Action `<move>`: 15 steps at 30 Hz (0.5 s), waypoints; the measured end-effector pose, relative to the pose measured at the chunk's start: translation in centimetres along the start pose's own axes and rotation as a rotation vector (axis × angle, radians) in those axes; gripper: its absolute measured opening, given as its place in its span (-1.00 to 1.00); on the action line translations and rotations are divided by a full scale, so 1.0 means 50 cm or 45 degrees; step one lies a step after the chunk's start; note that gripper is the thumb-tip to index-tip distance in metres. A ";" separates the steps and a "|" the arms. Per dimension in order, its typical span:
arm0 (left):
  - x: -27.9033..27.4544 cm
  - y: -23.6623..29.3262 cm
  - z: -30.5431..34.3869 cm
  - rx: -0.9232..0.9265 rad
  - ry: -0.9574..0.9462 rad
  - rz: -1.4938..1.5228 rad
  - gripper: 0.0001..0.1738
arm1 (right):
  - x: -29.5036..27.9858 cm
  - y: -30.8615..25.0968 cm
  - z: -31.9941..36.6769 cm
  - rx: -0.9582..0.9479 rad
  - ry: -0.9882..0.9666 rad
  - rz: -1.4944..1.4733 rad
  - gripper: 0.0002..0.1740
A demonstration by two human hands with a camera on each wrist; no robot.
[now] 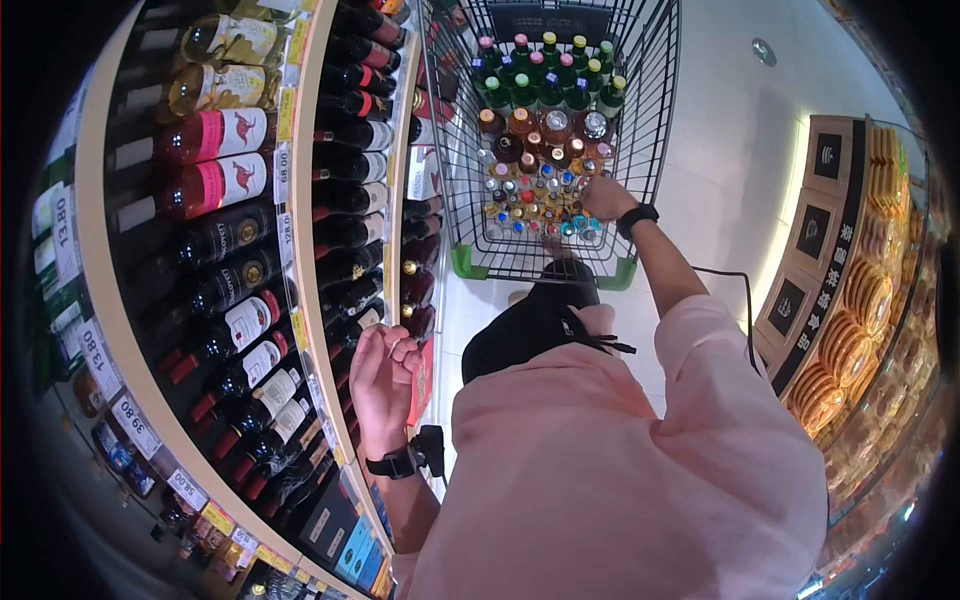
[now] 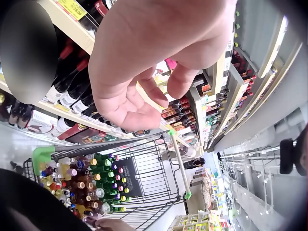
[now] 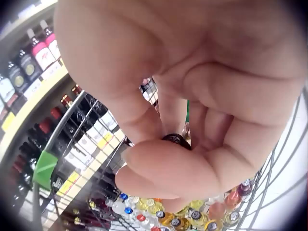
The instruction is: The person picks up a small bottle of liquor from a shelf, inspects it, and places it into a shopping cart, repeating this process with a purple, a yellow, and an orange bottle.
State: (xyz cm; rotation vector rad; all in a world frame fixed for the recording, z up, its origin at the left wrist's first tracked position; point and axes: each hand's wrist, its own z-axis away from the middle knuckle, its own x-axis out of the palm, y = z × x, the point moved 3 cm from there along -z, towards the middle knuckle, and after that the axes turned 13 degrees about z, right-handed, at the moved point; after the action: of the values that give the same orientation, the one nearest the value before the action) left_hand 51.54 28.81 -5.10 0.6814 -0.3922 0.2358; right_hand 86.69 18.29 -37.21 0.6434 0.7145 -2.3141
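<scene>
My right hand (image 1: 608, 200) is down inside the wire shopping cart (image 1: 625, 274), over the near rows of small bottles (image 1: 527, 212) with caps of many colours. In the right wrist view its thumb and fingers (image 3: 173, 166) curl round a bottle with a dark cap (image 3: 177, 140); most of that bottle is hidden by the hand. Farther forward in the cart stand brown bottles (image 1: 507, 148) and taller green bottles (image 1: 551, 92). My left hand (image 1: 384, 385) hangs beside the wine shelf with fingers loosely curled, holding nothing, also near in the left wrist view.
Wine bottles (image 1: 230, 180) lie in tilted rows along the shelf (image 1: 325, 190) at my left, with price tags on its edges. At the right stands a display of golden packaged goods (image 1: 868, 300). A thin black cable (image 1: 748, 300) runs beside my right arm.
</scene>
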 end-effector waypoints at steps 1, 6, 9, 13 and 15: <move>0.001 -0.002 -0.003 -0.002 0.013 -0.014 -0.84 | 0.022 -0.006 -0.006 -0.050 -0.032 0.035 -0.72; 0.014 -0.010 -0.015 -0.014 0.043 -0.073 -0.83 | 0.077 0.001 -0.037 0.018 -0.073 -0.122 -0.62; 0.021 -0.011 -0.017 -0.016 0.050 -0.093 -0.83 | 0.070 -0.007 -0.028 0.237 0.190 -0.301 -0.68; 0.025 -0.015 -0.020 -0.030 0.086 -0.120 -0.82 | -0.006 -0.019 0.017 0.400 0.617 -0.579 -0.73; 0.032 -0.015 -0.022 -0.036 0.108 -0.131 -0.82 | -0.042 -0.018 0.012 0.498 0.710 -0.638 -0.73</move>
State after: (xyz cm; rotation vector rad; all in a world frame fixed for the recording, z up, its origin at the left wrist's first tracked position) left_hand 53.50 29.10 -5.61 0.6595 -0.2778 0.1604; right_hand 87.36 19.38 -35.21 1.4687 0.7267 -2.7920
